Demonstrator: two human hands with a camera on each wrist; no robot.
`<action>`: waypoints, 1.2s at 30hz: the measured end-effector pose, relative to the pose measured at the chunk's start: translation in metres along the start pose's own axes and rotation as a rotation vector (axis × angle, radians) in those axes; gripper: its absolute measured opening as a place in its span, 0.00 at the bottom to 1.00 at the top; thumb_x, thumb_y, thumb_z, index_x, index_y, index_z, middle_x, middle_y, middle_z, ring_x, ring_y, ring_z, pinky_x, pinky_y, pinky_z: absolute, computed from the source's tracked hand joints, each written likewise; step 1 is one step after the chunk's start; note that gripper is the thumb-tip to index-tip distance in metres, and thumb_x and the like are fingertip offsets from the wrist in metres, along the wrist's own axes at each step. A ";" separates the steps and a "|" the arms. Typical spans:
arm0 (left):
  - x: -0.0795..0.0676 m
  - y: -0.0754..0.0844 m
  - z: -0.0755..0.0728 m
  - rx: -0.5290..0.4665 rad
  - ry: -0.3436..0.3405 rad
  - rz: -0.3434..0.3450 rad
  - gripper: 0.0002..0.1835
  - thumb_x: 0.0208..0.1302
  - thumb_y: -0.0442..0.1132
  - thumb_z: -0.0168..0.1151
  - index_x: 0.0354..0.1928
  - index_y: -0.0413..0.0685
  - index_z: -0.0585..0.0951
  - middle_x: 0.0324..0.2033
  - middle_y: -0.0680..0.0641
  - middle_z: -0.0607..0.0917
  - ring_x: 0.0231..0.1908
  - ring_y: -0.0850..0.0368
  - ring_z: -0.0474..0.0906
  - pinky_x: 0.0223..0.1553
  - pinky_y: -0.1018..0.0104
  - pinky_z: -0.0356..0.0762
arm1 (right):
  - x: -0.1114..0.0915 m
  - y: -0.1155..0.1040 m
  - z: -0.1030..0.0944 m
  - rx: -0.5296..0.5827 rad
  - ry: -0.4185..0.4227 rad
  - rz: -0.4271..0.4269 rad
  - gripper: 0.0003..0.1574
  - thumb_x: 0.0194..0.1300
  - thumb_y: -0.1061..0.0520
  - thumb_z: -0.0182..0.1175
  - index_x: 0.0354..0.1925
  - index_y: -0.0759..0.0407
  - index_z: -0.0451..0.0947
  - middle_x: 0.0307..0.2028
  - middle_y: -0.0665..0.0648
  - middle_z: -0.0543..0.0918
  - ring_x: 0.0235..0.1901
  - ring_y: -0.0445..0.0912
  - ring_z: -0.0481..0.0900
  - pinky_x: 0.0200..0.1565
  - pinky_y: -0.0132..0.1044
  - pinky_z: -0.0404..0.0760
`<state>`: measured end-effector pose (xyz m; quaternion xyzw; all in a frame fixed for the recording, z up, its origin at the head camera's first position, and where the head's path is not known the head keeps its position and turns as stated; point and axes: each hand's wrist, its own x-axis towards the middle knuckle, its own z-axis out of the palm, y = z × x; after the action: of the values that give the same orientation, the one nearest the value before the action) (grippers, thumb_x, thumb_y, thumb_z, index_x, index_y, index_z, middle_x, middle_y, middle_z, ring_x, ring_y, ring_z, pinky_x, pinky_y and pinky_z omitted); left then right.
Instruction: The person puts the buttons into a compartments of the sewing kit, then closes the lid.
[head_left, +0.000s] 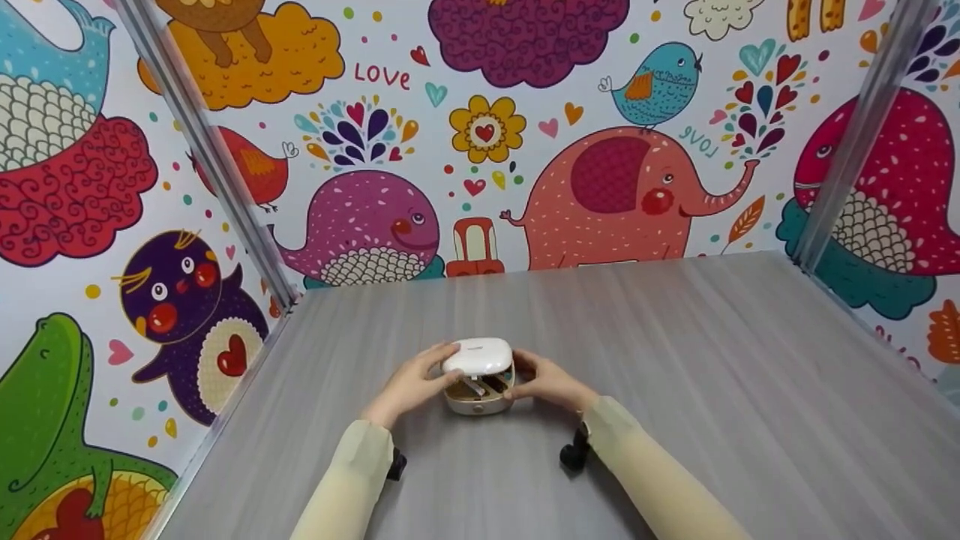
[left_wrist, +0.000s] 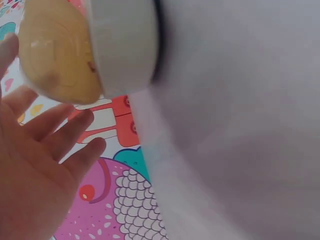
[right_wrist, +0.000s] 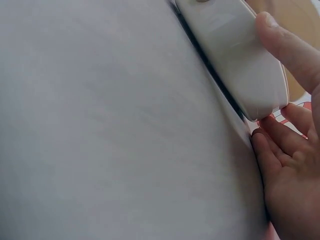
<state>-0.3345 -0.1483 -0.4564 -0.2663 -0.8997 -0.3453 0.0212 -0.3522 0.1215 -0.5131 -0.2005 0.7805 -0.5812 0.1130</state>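
A small white box with a rounded lid [head_left: 481, 357] stands on the grey table, the lid raised part way. Its pale base [head_left: 465, 408] has a round catch at the front, and tan compartments with a pale strip show inside. At the lid's left edge, my left hand [head_left: 416, 382] holds it, thumb in front and fingers toward the back. The lid's yellowish inner face [left_wrist: 57, 52] shows in the left wrist view. My right hand [head_left: 553, 382] grips the base's right side, thumb at the front; the right wrist view shows its fingers behind the base [right_wrist: 240, 57].
The grey wood-grain table [head_left: 675, 360] spreads around the box. Printed cartoon panels [head_left: 465, 187] stand behind and at both sides, with metal posts [head_left: 217, 165] at the corners. A dark wrist device [head_left: 574, 450] sits by the right sleeve.
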 end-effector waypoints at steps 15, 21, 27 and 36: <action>-0.014 -0.009 0.013 0.007 -0.058 -0.063 0.38 0.61 0.58 0.65 0.71 0.55 0.68 0.68 0.37 0.66 0.68 0.40 0.60 0.65 0.44 0.58 | -0.002 0.002 -0.001 -0.004 -0.019 -0.021 0.60 0.52 0.57 0.75 0.73 0.68 0.52 0.69 0.67 0.61 0.68 0.58 0.61 0.65 0.51 0.63; -0.014 -0.011 0.014 -0.008 -0.051 -0.073 0.38 0.61 0.57 0.65 0.71 0.56 0.67 0.67 0.39 0.68 0.66 0.41 0.63 0.65 0.45 0.60 | -0.001 0.001 -0.001 -0.012 -0.009 -0.020 0.56 0.57 0.51 0.72 0.73 0.65 0.54 0.69 0.65 0.64 0.66 0.56 0.63 0.65 0.51 0.64; -0.014 -0.012 0.014 -0.015 -0.036 -0.055 0.37 0.60 0.55 0.66 0.70 0.54 0.68 0.66 0.39 0.70 0.65 0.42 0.65 0.65 0.46 0.61 | 0.000 0.000 0.000 -0.016 0.003 0.004 0.55 0.58 0.47 0.71 0.73 0.64 0.55 0.68 0.63 0.65 0.66 0.55 0.64 0.66 0.51 0.62; -0.014 -0.008 0.014 0.010 -0.052 -0.055 0.36 0.61 0.52 0.67 0.70 0.52 0.68 0.66 0.41 0.70 0.66 0.43 0.65 0.65 0.48 0.61 | -0.002 -0.001 0.001 0.012 -0.002 -0.001 0.56 0.57 0.48 0.72 0.73 0.64 0.54 0.69 0.63 0.64 0.66 0.55 0.64 0.64 0.51 0.65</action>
<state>-0.3249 -0.1510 -0.4751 -0.2500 -0.9087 -0.3342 -0.0105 -0.3501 0.1214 -0.5125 -0.2007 0.7770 -0.5855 0.1147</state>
